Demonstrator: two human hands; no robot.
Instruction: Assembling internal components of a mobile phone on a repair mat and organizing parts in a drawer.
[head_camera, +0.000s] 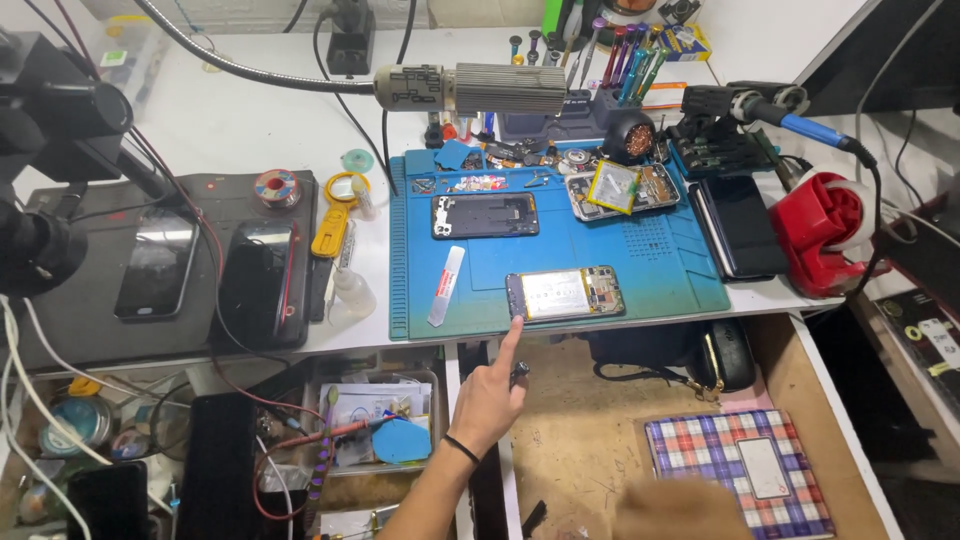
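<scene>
Opened phone (565, 294): lies flat on the blue mat (650, 262), at the mat's front edge and close to the front edge of the surface (250, 110). Back cover is off; a pale battery fills the middle and small boards show at both ends.

Handling, judged: light, thin and stiff, but fragile. The exposed boards and battery should not be pressed or pinched. Take it by the long side rails of the frame, fingers off the inner parts. On the rubbery mat it will likely not slide, so lift it, don't drag it.

Your left hand (488, 400): index finger stretched out, tip touching or just at the near left corner of the phone; I cannot tell which. The other fingers are curled in, and a small dark object seems tucked among them; too small to identify. Black band on the wrist.

Your right hand (680, 508): blurred at the bottom edge, over the open drawer beside the plaid notebook (735, 470). Cannot tell whether it is apart or closed, or holding anything.

Nearby on the mat: a dark phone frame (485, 215) at the back, and a white strip (447, 285) to its front left.
</scene>
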